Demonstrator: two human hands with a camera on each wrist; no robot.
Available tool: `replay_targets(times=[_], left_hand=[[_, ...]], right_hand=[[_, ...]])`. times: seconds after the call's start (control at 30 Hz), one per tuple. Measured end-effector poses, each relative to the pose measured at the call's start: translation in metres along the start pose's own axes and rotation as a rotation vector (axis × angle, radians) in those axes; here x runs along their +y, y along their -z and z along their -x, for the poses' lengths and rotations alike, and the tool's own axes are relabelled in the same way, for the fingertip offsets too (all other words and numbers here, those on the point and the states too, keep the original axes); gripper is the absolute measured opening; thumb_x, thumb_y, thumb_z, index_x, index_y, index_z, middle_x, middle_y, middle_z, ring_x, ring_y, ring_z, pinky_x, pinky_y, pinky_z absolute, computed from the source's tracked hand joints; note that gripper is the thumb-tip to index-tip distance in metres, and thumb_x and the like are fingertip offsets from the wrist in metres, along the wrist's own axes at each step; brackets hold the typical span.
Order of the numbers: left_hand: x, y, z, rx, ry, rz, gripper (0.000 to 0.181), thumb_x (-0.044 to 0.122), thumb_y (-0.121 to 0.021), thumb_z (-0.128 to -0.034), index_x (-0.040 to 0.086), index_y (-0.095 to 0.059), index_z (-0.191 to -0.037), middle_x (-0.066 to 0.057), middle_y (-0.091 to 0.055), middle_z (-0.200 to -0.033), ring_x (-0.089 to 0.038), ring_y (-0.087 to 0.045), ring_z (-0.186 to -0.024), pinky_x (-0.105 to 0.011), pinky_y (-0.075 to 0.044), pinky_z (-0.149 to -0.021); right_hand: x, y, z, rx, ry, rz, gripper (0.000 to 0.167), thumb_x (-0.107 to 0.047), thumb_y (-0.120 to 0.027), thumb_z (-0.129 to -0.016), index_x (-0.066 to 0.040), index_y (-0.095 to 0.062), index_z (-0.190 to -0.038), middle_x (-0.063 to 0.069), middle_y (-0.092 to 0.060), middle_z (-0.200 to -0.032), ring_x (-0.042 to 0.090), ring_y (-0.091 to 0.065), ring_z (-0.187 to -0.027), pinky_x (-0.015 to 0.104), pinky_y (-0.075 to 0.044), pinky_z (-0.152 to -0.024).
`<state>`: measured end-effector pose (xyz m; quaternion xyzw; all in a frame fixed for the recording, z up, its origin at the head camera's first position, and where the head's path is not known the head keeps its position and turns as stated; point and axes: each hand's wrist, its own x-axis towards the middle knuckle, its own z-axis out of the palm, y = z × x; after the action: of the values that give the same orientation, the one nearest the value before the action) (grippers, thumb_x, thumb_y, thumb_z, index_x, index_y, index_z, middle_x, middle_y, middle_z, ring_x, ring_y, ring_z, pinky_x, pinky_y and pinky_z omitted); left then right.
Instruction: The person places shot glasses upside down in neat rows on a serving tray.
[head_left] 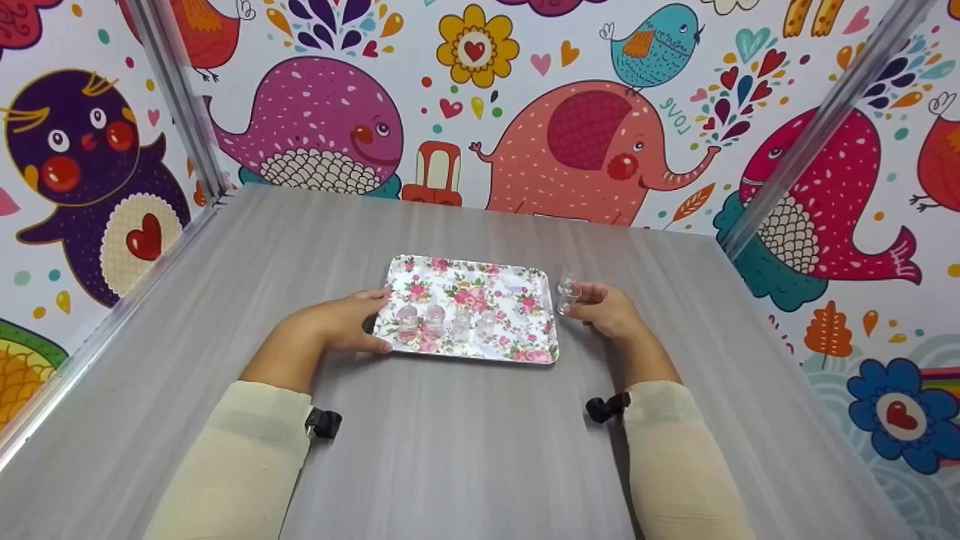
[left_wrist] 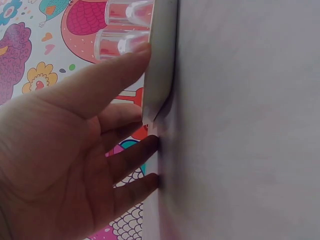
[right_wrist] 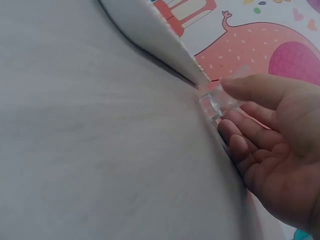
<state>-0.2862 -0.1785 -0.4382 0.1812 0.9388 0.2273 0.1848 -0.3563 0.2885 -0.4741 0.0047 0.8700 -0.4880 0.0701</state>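
Note:
A white floral tray (head_left: 510,281) lies on the table with several clear small glasses (head_left: 435,321) in a row along its near left part. My left hand (head_left: 349,322) touches the tray's left end, thumb on the near corner; in the left wrist view the thumb of the left hand (left_wrist: 65,145) meets the rim and the other fingers extend below it. Just off the tray's right edge, my right hand (head_left: 607,310) pinches one clear glass (head_left: 565,292). The right wrist view shows the right hand (right_wrist: 280,140) with thumb and fingers around the glass (right_wrist: 217,102), low at the table surface.
The grey wood-grain table (head_left: 450,450) extends around the tray. Behind it stands a wall (head_left: 465,112) printed with cartoon animals, with metal posts (head_left: 184,97) at the corners. Black straps with small devices (head_left: 324,424) sit at both sleeves.

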Motion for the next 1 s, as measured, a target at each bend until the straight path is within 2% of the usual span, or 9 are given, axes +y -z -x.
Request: replay_targets(times=[0.23, 0.4, 0.53, 0.7, 0.87, 1.0], left_hand=[[0.001, 0.002, 0.002, -0.006, 0.004, -0.002, 0.096, 0.038, -0.080, -0.0954, 0.002, -0.029, -0.168, -0.013, -0.020, -0.181, -0.042, -0.021, -0.166, -0.060, -0.022, -0.135], [0.000, 0.002, 0.002, -0.006, -0.004, -0.010, 0.096, 0.039, -0.080, -0.0958, 0.002, -0.029, -0.168, -0.013, -0.020, -0.181, -0.042, -0.021, -0.166, -0.060, -0.021, -0.135], [0.000, 0.003, 0.003, -0.006, -0.004, -0.012, 0.096, 0.039, -0.080, -0.0955, 0.002, -0.029, -0.168, -0.013, -0.020, -0.181, -0.042, -0.021, -0.166, -0.060, -0.022, -0.135], [0.000, 0.003, 0.003, -0.006, -0.001, -0.012, 0.096, 0.039, -0.080, -0.0955, 0.002, -0.030, -0.168, -0.013, -0.020, -0.181, -0.042, -0.021, -0.166, -0.059, -0.022, -0.135], [-0.001, 0.001, 0.001, -0.006, 0.001, -0.011, 0.095, 0.038, -0.080, -0.0957, 0.002, -0.030, -0.168, -0.012, -0.019, -0.181, -0.041, -0.020, -0.167, -0.059, -0.022, -0.135], [-0.001, 0.000, 0.000, -0.010, 0.012, -0.002, 0.095, 0.038, -0.080, -0.0957, 0.004, -0.030, -0.169, -0.010, -0.019, -0.181, -0.040, -0.021, -0.167, -0.059, -0.022, -0.135]], right_hand=[[0.003, -0.007, -0.002, 0.028, 0.049, 0.099, 0.047, -0.015, -0.081, -0.093, -0.005, -0.070, -0.137, 0.007, -0.071, -0.108, 0.015, -0.061, -0.090, 0.021, -0.053, -0.074], [0.002, -0.010, -0.001, 0.057, 0.071, 0.155, 0.041, -0.018, -0.081, -0.093, -0.006, -0.074, -0.131, 0.008, -0.070, -0.105, 0.017, -0.060, -0.090, 0.023, -0.052, -0.073], [0.001, -0.010, 0.001, 0.071, 0.050, 0.137, 0.040, -0.023, -0.082, -0.093, -0.007, -0.073, -0.130, 0.009, -0.071, -0.111, 0.019, -0.061, -0.093, 0.024, -0.053, -0.076], [-0.004, -0.007, 0.004, 0.065, 0.026, 0.061, 0.043, -0.025, -0.082, -0.095, -0.010, -0.071, -0.134, 0.008, -0.072, -0.116, 0.018, -0.063, -0.094, 0.025, -0.057, -0.078], [-0.013, -0.005, 0.009, 0.052, 0.065, -0.010, 0.042, -0.022, -0.082, -0.095, -0.007, -0.071, -0.133, 0.006, -0.072, -0.112, 0.016, -0.066, -0.092, 0.031, -0.063, -0.080], [-0.022, -0.006, 0.016, 0.042, 0.071, 0.000, 0.041, -0.026, -0.083, -0.095, -0.010, -0.072, -0.132, 0.006, -0.071, -0.111, 0.020, -0.068, -0.097, 0.033, -0.064, -0.084]])
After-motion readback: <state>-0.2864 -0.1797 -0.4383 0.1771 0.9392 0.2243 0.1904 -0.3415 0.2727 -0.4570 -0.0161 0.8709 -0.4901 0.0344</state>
